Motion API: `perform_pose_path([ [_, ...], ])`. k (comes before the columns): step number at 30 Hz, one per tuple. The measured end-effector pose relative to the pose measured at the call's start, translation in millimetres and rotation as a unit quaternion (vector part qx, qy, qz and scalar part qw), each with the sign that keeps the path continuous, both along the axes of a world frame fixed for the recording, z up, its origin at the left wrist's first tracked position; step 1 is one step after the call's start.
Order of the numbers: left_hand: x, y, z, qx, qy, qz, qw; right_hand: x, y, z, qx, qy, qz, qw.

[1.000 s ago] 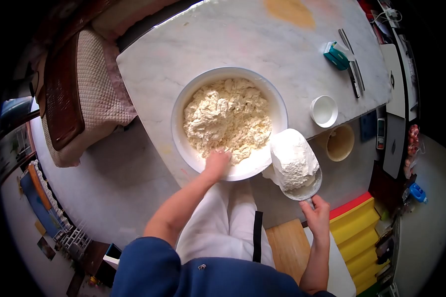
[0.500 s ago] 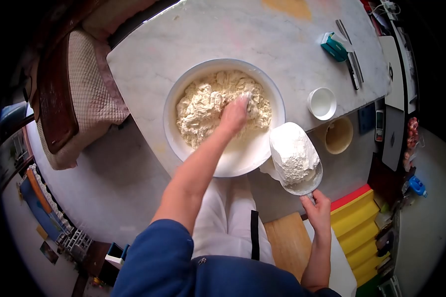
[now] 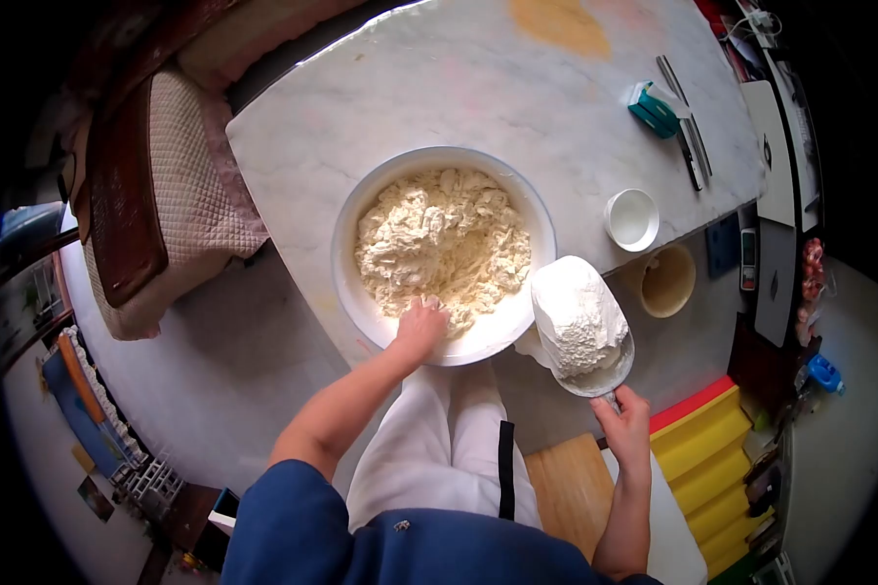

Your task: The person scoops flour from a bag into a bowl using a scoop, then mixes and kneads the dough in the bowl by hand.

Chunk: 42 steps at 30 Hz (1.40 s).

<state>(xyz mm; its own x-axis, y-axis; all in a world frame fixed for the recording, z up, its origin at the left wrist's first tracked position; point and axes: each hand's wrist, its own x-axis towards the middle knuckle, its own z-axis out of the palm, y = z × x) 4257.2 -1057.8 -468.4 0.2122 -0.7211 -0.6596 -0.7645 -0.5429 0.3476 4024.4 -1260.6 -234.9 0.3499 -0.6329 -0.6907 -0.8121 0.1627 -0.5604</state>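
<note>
A large white basin [image 3: 349,292] with a blue rim holds shaggy, crumbly dough [image 3: 410,229]. My left hand [image 3: 419,326] is inside the basin at its near side, fingers curled into the dough's edge, tips partly hidden. Beside the basin on the right, my right hand [image 3: 624,424] grips the handle of a scoop [image 3: 610,375]. White flour [image 3: 578,307] is heaped high in the scoop, which is held close to the basin's rim. A small white bowl [image 3: 632,219] stands on the marble tabletop [image 3: 322,107] near the scoop.
A teal-and-white packet [image 3: 654,109], a dark-handled knife [image 3: 690,161] and metal sticks [image 3: 688,112] lie at the table's right. Below the edge are a beige container [image 3: 667,281] and yellow drawers [image 3: 702,463]. A quilt-covered chair [image 3: 200,185] stands left.
My left hand has drawn back from the middle of the dough to the basin's near side. My right hand still holds the flour-filled scoop in about the same place.
</note>
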Motion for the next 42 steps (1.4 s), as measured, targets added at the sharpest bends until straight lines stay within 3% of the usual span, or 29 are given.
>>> perform_pose_path([
  [5, -29.7, -48.3, -57.3, -0.121, 0.060, 0.126, 0.983, -12.8, 5.1, -13.2, 0.007, -0.018, -0.027, 0.999],
  [8, -7.4, -114.1, -48.5, -0.219, 0.041, 0.224, 0.949, -6.5, 5.9, -9.3, 0.012, -0.021, -0.038, 0.999],
  [9, 14.5, -133.0, -21.9, -0.185, 0.093, 0.247, 0.947, -5.7, 6.1, -7.7, 0.017, -0.011, -0.038, 0.999],
  [10, 32.0, -149.4, 0.5, -0.181, 0.068, 0.253, 0.948, -4.4, 5.3, -6.4, 0.021, -0.003, -0.036, 0.999],
  [13, 71.6, -183.1, 4.6, -0.179, 0.066, 0.187, 0.964, -2.4, 2.8, -6.7, 0.020, 0.006, -0.024, 0.999],
  [17, 58.1, -203.8, 10.8, -0.074, 0.022, 0.059, 0.995, -8.1, 3.8, -11.3, 0.024, 0.011, -0.016, 1.000],
  [19, 23.6, -188.1, -14.3, -0.074, -0.043, -0.035, 0.996, -2.4, 6.5, -7.8, 0.027, 0.002, -0.032, 0.999],
  [21, -1.8, -151.7, -24.2, -0.106, 0.017, -0.044, 0.993, 2.9, 6.4, -5.4, 0.023, -0.008, -0.038, 0.999],
  [23, -21.6, -105.7, -52.6, -0.142, -0.025, -0.139, 0.980, 5.2, 5.8, -3.1, 0.018, -0.010, -0.036, 0.999],
  [27, 13.9, -21.1, 7.4, -0.205, 0.050, -0.079, 0.974, 10.2, 5.3, 3.5, 0.022, 0.000, -0.031, 0.999],
  [30, 37.7, 20.8, 31.9, -0.160, 0.035, -0.127, 0.978, 8.3, 3.7, 4.2, 0.027, 0.009, -0.018, 0.999],
  [33, 45.8, 31.6, 39.0, -0.074, 0.076, -0.158, 0.982, 11.7, 3.2, 4.8, 0.026, 0.003, -0.014, 1.000],
  [36, 15.2, 12.2, 3.2, -0.015, 0.095, -0.151, 0.984, 4.4, 4.1, -0.5, 0.027, -0.004, -0.021, 0.999],
  [39, -16.9, -4.9, -36.3, -0.070, 0.111, -0.099, 0.986, -3.2, 10.3, -5.9, 0.037, -0.006, -0.047, 0.998],
  [41, -26.3, -41.7, -40.3, -0.033, 0.197, 0.070, 0.977, -2.9, 7.3, -6.7, 0.033, 0.003, -0.046, 0.998],
  [42, -34.8, -58.0, -57.9, -0.130, 0.203, 0.149, 0.959, -4.8, 6.7, -7.3, 0.028, -0.001, -0.044, 0.999],
])
